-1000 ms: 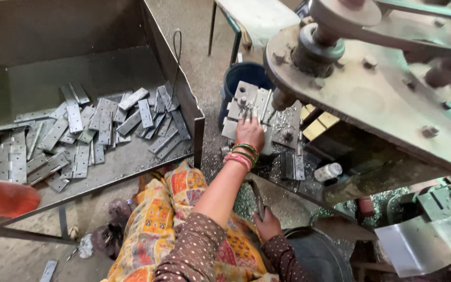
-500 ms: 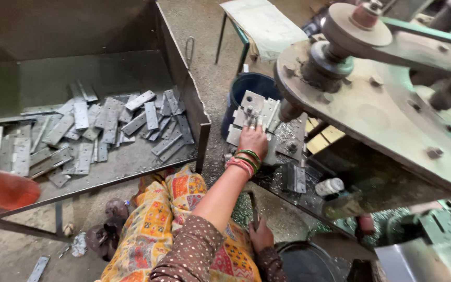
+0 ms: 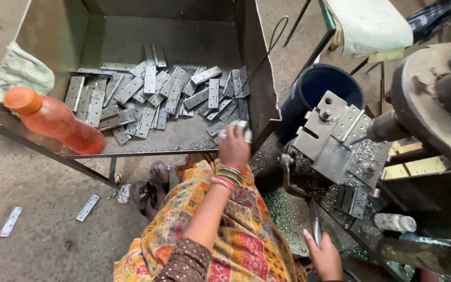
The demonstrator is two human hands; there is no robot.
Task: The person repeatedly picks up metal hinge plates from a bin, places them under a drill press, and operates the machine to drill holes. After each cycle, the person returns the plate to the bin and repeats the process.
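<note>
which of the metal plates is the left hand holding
The left hand holds the single metal plate at the tray's near right corner, by its right wall. The other plates lie loose in a heap further left, untouched.

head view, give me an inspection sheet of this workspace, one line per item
surface: concrete floor, dusty, with metal swarf near the machine.
job's things: metal tray holding a pile of flat grey hinge plates; drilling jig with plates fixed on it.
clutter: orange bottle and a cloth on the tray's left edge; two loose plates on the floor; blue bucket.
grippers: left hand at the tray's front edge, grip closed on a plate; right hand around a lever handle.
cables: thin wire loop above the tray wall.
surroundings: large flywheel at right.
</note>
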